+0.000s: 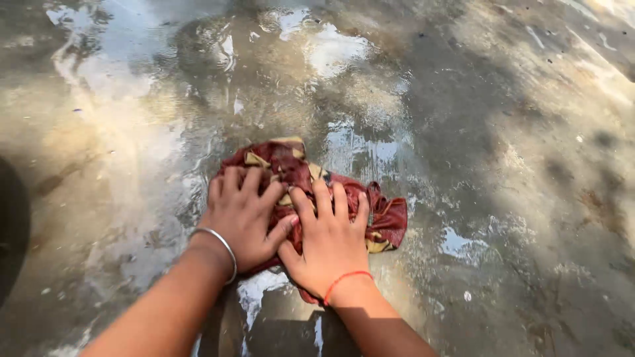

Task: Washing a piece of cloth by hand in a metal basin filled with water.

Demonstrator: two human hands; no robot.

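Observation:
A wet, crumpled dark red cloth (380,218) with yellow patches lies bunched on a wet concrete floor (489,132). My left hand (241,215), with a silver bangle on the wrist, presses flat on the cloth's left part. My right hand (327,244), with a thin red thread on the wrist, presses on the cloth's middle, its thumb touching the left hand. Both hands lie side by side, fingers spread and pointing away from me. Much of the cloth is hidden under them.
Puddles (337,49) shine on the floor beyond and left of the cloth. A dark round object (10,231) is cut off at the left edge. The floor at the right looks drier and speckled.

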